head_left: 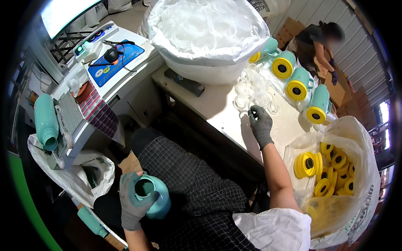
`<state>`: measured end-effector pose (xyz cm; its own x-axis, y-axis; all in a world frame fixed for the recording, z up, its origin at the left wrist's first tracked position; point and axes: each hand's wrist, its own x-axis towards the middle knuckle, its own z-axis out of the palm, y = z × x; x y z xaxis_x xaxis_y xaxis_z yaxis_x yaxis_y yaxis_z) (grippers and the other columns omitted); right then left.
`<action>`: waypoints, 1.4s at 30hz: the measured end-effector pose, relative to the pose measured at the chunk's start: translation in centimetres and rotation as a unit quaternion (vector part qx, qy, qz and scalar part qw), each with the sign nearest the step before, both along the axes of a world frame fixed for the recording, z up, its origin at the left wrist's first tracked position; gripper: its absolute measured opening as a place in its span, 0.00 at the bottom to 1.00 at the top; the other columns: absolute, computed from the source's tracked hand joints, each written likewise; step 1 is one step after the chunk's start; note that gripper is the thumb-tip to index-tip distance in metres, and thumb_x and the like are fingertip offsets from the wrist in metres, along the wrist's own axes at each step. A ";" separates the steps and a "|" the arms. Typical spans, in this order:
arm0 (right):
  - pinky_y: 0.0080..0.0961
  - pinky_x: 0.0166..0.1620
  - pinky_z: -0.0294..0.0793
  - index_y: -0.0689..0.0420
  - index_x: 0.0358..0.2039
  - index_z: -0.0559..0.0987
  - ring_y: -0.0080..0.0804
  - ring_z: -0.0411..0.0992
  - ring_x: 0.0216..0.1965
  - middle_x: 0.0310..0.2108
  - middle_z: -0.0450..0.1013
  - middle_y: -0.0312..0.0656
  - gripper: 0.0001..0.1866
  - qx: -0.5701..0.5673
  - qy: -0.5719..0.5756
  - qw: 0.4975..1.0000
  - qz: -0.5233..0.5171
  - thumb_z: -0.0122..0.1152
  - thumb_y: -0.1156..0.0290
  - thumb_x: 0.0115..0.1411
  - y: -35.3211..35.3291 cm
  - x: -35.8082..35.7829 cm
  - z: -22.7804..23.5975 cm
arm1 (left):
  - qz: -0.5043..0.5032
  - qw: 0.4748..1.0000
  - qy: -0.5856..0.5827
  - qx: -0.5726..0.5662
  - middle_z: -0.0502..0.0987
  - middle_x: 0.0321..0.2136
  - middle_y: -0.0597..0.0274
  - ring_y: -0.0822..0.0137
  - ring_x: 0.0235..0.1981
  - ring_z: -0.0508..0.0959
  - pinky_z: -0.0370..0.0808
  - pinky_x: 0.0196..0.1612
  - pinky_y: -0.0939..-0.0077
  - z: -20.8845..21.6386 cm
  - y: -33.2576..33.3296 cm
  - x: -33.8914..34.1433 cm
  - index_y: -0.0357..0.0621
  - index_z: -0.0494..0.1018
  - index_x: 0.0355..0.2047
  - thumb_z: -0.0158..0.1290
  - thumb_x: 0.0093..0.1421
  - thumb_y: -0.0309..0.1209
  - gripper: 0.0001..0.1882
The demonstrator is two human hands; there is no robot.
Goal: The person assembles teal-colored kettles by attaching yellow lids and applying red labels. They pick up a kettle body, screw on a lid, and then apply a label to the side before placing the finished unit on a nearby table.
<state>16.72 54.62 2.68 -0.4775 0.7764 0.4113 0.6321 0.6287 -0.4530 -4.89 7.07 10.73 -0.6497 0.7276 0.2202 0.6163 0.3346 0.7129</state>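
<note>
My left hand [132, 198], in a grey glove, grips a teal bottle [160, 201] over my lap. The bottle's round open mouth faces up towards me, and no lid is on it. My right hand [261, 126], gloved too, is over the white table [217, 108], at the near edge of a loose pile of translucent rings [253, 90]. Its fingers are curled in a pinch; whatever is between the fingertips is too small to make out.
A white sack [201, 69] full of clear rings stands at the back. Several teal bottles with yellow lids [297, 89] lie at the right, above a plastic bag of yellow lids [364, 167]. Another teal bottle [45, 117] lies at the left. A co-worker [312, 46] bends over cardboard boxes.
</note>
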 end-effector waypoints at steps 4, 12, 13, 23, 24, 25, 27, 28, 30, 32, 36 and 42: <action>0.33 0.39 0.80 0.53 0.44 0.85 0.38 0.83 0.33 0.34 0.83 0.45 0.10 -0.032 0.070 0.997 -0.023 0.67 0.64 0.65 -2.2 -1.5 0.1 | 0.030 0.999 -0.022 0.024 0.73 0.46 0.53 0.52 0.45 0.76 0.75 0.51 0.59 -0.5 -0.3 -0.1 0.38 0.69 0.59 0.75 0.38 0.36 0.47; 0.42 0.52 0.75 0.55 0.38 0.84 0.46 0.77 0.45 0.40 0.78 0.45 0.14 -0.200 0.092 0.786 0.578 0.69 0.58 0.61 -23.2 -14.6 7.6 | 0.001 0.984 0.170 -0.046 0.69 0.59 0.43 0.42 0.55 0.75 0.77 0.52 0.54 1.2 0.0 1.2 0.43 0.59 0.70 0.75 0.45 0.45 0.55; 0.41 0.52 0.74 0.54 0.36 0.84 0.42 0.77 0.46 0.40 0.77 0.43 0.14 -0.172 0.059 0.779 0.600 0.69 0.57 0.59 -25.4 -15.0 7.6 | -0.030 0.983 0.180 -0.036 0.73 0.53 0.49 0.43 0.52 0.76 0.78 0.50 0.54 2.1 0.3 1.0 0.46 0.67 0.63 0.73 0.47 0.42 0.44; 0.44 0.56 0.71 0.48 0.42 0.82 0.42 0.72 0.54 0.47 0.75 0.39 0.23 -0.061 0.078 0.732 0.674 0.76 0.52 0.48 -30.1 -14.9 7.0 | 0.032 0.992 0.118 -0.029 0.72 0.30 0.55 0.48 0.40 0.74 0.72 0.42 0.54 2.1 -3.2 0.5 0.44 0.71 0.23 0.67 0.45 0.32 0.14; 0.43 0.55 0.71 0.49 0.42 0.81 0.41 0.72 0.53 0.47 0.75 0.39 0.24 -0.082 0.023 0.736 0.672 0.76 0.51 0.48 -30.1 -14.3 8.0 | 0.025 0.992 0.107 -0.053 0.73 0.30 0.56 0.48 0.41 0.74 0.73 0.45 0.52 2.2 -3.4 0.4 0.45 0.72 0.23 0.68 0.46 0.35 0.14; 0.42 0.54 0.71 0.49 0.42 0.81 0.41 0.72 0.52 0.47 0.75 0.39 0.25 -0.103 -0.032 0.738 0.666 0.77 0.50 0.48 -30.1 -13.9 8.6 | 0.018 0.992 0.097 -0.077 0.74 0.31 0.56 0.48 0.43 0.74 0.73 0.49 0.51 2.4 -3.5 0.2 0.46 0.73 0.23 0.69 0.47 0.38 0.15; 0.40 0.51 0.70 0.52 0.43 0.81 0.41 0.71 0.50 0.47 0.74 0.41 0.26 -0.133 -0.046 0.732 0.667 0.75 0.48 0.51 -30.5 -13.9 7.7 | -0.023 0.974 0.207 -0.087 0.75 0.32 0.55 0.46 0.46 0.76 0.72 0.55 0.49 3.7 -2.1 0.5 0.44 0.75 0.25 0.66 0.50 0.38 0.13; 0.41 0.52 0.70 0.53 0.44 0.80 0.42 0.71 0.50 0.47 0.74 0.42 0.27 -0.135 -0.039 0.734 0.665 0.74 0.48 0.52 -30.7 -13.8 7.2 | -0.048 0.960 0.261 -0.089 0.75 0.32 0.54 0.45 0.47 0.76 0.71 0.58 0.48 4.6 -1.4 0.6 0.43 0.76 0.27 0.64 0.51 0.38 0.13; 0.44 0.52 0.70 0.55 0.48 0.78 0.44 0.71 0.50 0.49 0.73 0.45 0.29 -0.123 0.024 0.760 0.638 0.71 0.47 0.54 -31.9 -14.2 5.3 | 0.036 0.972 0.218 -0.080 0.78 0.36 0.50 0.43 0.48 0.76 0.66 0.65 0.44 4.1 -2.3 0.5 0.40 0.79 0.34 0.61 0.60 0.44 0.17; 0.45 0.51 0.70 0.57 0.50 0.78 0.45 0.71 0.49 0.50 0.71 0.48 0.29 -0.093 0.060 0.781 0.615 0.67 0.47 0.57 -34.1 -14.2 5.0 | 0.112 0.974 0.163 -0.115 0.78 0.40 0.45 0.41 0.48 0.76 0.68 0.62 0.45 3.2 -3.6 -0.4 0.36 0.79 0.40 0.57 0.65 0.42 0.18; 0.42 0.50 0.71 0.56 0.45 0.80 0.42 0.71 0.48 0.49 0.71 0.47 0.24 -0.122 -0.001 0.770 0.627 0.61 0.47 0.62 -35.4 -15.8 5.2 | 0.088 0.963 0.128 -0.221 0.79 0.37 0.43 0.41 0.43 0.75 0.71 0.50 0.50 4.1 -4.3 -1.0 0.36 0.78 0.41 0.52 0.67 0.37 0.15; 0.34 0.45 0.75 0.54 0.35 0.82 0.35 0.72 0.43 0.41 0.75 0.39 0.18 -0.045 0.009 0.777 0.628 0.58 0.52 0.64 -37.0 -16.4 3.7 | 0.000 0.935 0.202 -0.291 0.77 0.41 0.51 0.44 0.48 0.73 0.68 0.48 0.43 6.9 -3.7 -3.8 0.45 0.79 0.29 0.64 0.47 0.43 0.16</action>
<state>0.30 17.57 6.34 -0.8767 -0.2706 0.3977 -0.4609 0.7094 -0.5332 -8.67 3.40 17.68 -0.5997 0.8001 0.0150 0.7955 0.5941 0.1193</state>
